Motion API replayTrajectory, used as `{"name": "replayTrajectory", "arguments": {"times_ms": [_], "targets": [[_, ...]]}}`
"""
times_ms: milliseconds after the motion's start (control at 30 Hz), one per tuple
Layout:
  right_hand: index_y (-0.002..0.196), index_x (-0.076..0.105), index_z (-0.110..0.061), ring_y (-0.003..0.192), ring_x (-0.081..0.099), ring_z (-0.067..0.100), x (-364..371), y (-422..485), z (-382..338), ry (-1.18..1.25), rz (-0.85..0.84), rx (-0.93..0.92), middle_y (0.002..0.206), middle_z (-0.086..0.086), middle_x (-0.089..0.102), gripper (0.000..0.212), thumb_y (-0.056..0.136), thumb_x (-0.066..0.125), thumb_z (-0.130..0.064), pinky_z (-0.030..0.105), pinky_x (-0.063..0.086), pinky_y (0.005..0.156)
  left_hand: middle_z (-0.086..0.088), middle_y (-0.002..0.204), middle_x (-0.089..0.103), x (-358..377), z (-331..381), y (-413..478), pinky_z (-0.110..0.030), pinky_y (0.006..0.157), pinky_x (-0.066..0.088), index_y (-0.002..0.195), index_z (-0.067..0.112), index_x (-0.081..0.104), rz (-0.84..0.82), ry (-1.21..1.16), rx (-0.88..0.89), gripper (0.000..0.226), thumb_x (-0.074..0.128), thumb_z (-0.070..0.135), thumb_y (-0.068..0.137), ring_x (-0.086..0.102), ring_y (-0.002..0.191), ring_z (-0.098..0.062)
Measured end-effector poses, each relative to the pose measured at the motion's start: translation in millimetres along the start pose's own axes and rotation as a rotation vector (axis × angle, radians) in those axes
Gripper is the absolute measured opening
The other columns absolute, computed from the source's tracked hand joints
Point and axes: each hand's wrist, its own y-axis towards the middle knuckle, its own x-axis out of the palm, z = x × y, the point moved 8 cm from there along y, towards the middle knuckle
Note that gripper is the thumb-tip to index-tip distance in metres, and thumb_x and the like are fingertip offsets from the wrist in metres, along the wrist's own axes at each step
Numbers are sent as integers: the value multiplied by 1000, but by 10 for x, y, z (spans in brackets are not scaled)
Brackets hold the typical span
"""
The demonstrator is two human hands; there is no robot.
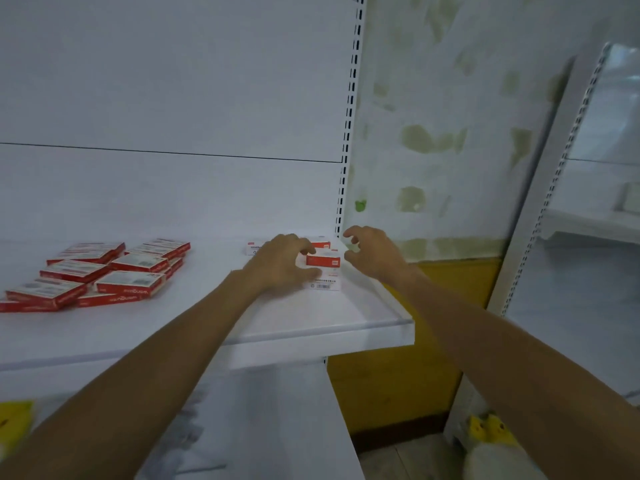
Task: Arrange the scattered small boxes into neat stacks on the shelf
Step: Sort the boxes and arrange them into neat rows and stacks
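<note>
At shelf's right end: left hand [282,261] fingers pinching red-and-white box [322,260]; right hand [372,252] just right, fingers spread, empty.

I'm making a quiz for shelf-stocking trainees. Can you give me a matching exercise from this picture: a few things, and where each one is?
Things:
1. left hand
2. right hand
3. red boxes
4. shelf

Places or states:
A. scattered at the shelf's left
B. open, beside the shelf's right end
C. resting on the white boxes
D. white, carrying all the boxes

Pairs: 1-C, 2-B, 3-A, 4-D
</note>
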Motion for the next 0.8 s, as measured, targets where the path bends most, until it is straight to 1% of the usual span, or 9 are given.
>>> {"name": "replayTrajectory", "arguments": {"times_ms": [133,233,333,400,500,600,700,800], "targets": [[128,49,-16,113,53,24,111,143,-433,41,-22,-64,124,9,56,42,87,57,-21,36,45,94,-5,120,56,-332,-374,-267,-29,92,39,120,17,57,57,-5,-74,40,60,36,86,51,110,-19],[129,49,-14,113,52,24,247,243,-1023,82,-32,-159,122,9,57,42,88,55,-20,35,44,94,-4,118,57,-718,-877,-624,-30,93,39,118,18,58,103,46,-174,36,58,37,87,52,109,-19],[130,48,-12,114,50,25,420,298,-1821,129,-42,-286,121,10,56,43,88,54,-19,32,41,92,-5,114,58,-1240,-1417,-1136,-29,91,39,117,16,60,171,112,-292,35,59,34,87,53,108,-21],[131,47,-11,116,49,26,566,272,-2435,165,-61,-376,121,10,56,44,88,53,-19,33,40,92,-5,111,58,-1592,-1755,-1563,-28,88,39,116,15,60,213,141,-366,34,60,32,86,54,105,-21],[132,46,-12,116,48,26,832,123,-3406,212,-107,-514,122,10,55,44,88,53,-20,36,40,93,-4,111,60,-2083,-2266,-2255,-26,84,40,114,15,61,270,187,-472,31,61,30,86,55,101,-18],[133,43,-14,118,45,25,1115,-102,-4295,250,-152,-629,123,9,53,45,89,51,-20,36,38,96,-3,114,62,-2498,-2717,-2855,-25,84,41,113,15,61,305,226,-559,30,61,28,86,52,95,-12],[135,41,-14,121,43,24,1339,-278,-5008,250,-164,-704,126,8,51,46,90,50,-21,36,37,97,-4,113,62,-2824,-3081,-3287,-22,84,38,112,13,62,333,244,-609,29,62,25,86,51,95,-13],[134,41,-14,120,43,25,1556,-344,-5488,273,-168,-706,126,8,51,45,90,49,-21,35,38,96,-5,111,61,-3011,-3420,-3595,-23,85,38,112,12,62,356,244,-631,28,62,23,86,53,97,-16]]}}
